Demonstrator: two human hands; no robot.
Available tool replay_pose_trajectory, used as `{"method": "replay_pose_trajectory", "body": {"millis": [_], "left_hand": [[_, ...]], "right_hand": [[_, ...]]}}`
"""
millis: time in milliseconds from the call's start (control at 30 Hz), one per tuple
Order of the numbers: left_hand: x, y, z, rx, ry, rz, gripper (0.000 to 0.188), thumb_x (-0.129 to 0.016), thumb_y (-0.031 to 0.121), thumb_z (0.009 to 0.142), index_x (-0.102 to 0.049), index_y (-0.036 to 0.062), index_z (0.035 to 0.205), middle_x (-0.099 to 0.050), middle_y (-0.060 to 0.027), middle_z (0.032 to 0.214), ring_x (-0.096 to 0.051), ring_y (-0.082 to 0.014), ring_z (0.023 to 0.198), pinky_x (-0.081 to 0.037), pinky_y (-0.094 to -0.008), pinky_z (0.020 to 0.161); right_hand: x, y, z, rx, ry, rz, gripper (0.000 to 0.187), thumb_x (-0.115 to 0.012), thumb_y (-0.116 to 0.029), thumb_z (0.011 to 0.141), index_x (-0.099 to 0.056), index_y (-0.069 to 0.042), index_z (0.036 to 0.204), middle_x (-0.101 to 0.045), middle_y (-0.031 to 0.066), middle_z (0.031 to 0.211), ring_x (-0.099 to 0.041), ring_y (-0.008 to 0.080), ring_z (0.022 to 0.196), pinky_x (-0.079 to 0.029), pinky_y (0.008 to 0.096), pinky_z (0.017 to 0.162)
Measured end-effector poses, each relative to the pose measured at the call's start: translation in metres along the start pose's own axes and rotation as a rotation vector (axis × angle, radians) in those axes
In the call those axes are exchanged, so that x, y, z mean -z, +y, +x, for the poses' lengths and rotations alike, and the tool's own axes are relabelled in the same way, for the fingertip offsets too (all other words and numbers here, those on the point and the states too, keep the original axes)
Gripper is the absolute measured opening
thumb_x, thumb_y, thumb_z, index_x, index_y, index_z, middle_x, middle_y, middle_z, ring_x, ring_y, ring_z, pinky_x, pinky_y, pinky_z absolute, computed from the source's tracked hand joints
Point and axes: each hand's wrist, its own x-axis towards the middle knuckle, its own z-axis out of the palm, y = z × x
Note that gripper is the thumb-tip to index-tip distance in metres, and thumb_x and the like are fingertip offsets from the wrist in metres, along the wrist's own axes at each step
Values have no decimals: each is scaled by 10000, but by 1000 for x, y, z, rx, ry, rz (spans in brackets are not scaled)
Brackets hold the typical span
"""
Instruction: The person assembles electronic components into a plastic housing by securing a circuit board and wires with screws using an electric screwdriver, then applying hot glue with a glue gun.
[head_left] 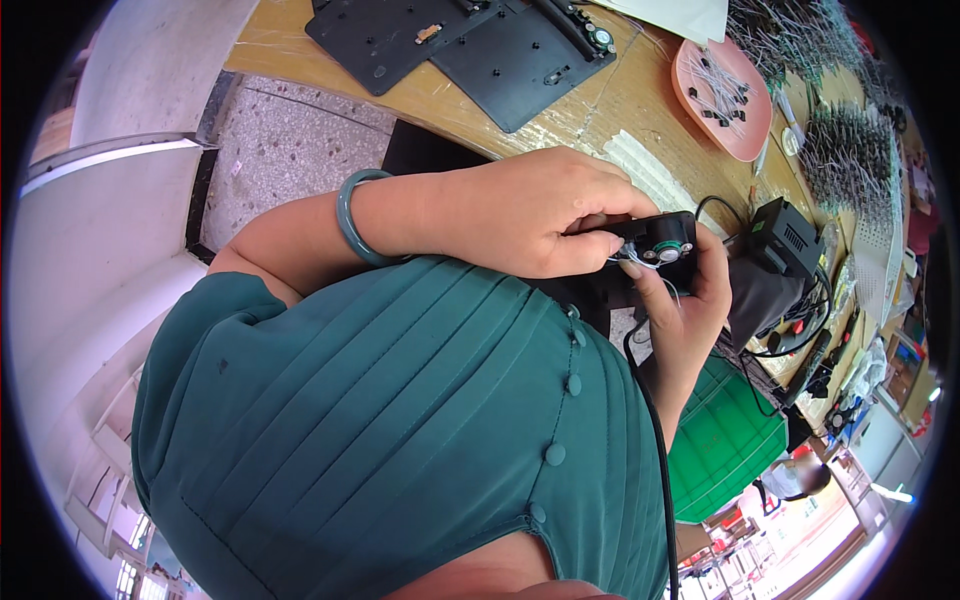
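A small black plastic part (682, 222) with a round, silver-centred component is held up between my two hands, just off the table's near edge. My right hand (688, 318) grips it from the right, fingers behind and thumb in front. From the left comes my left hand (565, 212), its thumb and forefinger pinched together at the part's left side. Thin white wires (648, 262) run across the front of the part between my two thumbs. Whether the left fingertips pinch a wire or the part's edge cannot be made out.
Black flat panels (530, 75) lie on the wooden table (275, 45). Farther right are a pink plate (745, 143) of short wires with black ends, bundles of thin wires (850, 160) and a black box (785, 240) with cables. A green crate (725, 430) stands below; another person (793, 480) sits far off.
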Motion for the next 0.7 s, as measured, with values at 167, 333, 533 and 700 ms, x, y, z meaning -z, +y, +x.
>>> {"method": "replay_pose_trajectory", "body": {"millis": [167, 333, 533, 700], "left_hand": [[2, -1, -4, -33, 58, 68, 373, -584, 68, 820, -601, 10, 1188, -609, -109, 861, -589, -188, 669, -475, -311, 607], [1, -1, -4, -8, 48, 81, 357, -596, 29, 788, -615, 7, 1144, -607, -100, 847, -589, -172, 649, -477, -290, 579], [0, -2, -8, 48, 25, -8, 350, -607, 22, 768, -615, 14, 1118, -603, -88, 854, -588, -163, 666, -487, -276, 591], [-1, -5, -7, 40, 30, -14, 372, -609, 12, 755, -610, 8, 1127, -608, -82, 873, -597, -156, 701, -496, -270, 620]], "right_hand": [[-5, -1, 1, 58, -12, -115, 518, -849, -79, 676, -576, 13, 1106, -653, 55, 941, -616, 123, 868, -491, 261, 797], [-6, -4, 2, 47, -27, -161, 500, -849, -85, 669, -588, 12, 1084, -657, 67, 917, -623, 128, 855, -497, 267, 786], [-6, 0, 2, 11, -59, -124, 499, -845, -79, 658, -595, 10, 1081, -664, 73, 926, -633, 145, 860, -502, 277, 796], [-5, -5, 6, 3, -63, -82, 502, -841, -83, 653, -599, 11, 1082, -671, 82, 944, -643, 155, 882, -506, 284, 800]]}}
